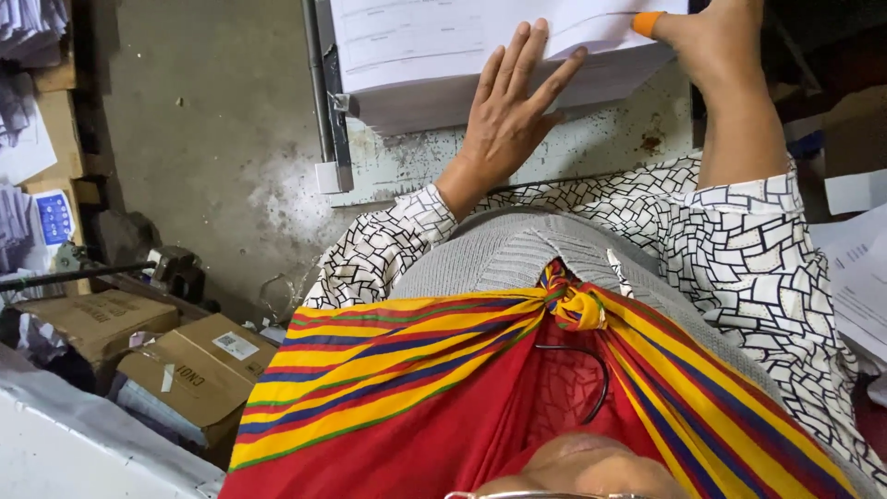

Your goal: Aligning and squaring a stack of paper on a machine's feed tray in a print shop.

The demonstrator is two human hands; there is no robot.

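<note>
Two bare hands worked at one thick stack of white printed paper sheets [434,55] that lay on the worn, paint-chipped pale green metal tabletop [591,139] at the top of the view. The left hand [508,106] lay flat on the near edge of the stack, its grip spread wide: four fingers fanned out over the paper, pinching nothing. The right hand [711,37] sat at the stack's right corner, and one orange rubber fingertip cover [648,22] on it touched the top sheet, whose corner was lifted a little. Most of that hand ran out of the frame, so I could not tell whether its grip was spread or pinching the sheet.

Both forearms came out of white sleeves [739,240] with a black tile-like pattern. Below them hung one red cloth with yellow, blue and green stripes [416,370], knotted once at the middle. Down on the grey concrete floor [203,120] at the left stood two brown cardboard boxes [199,370], close together. More loose white papers [859,277] lay at the right edge.
</note>
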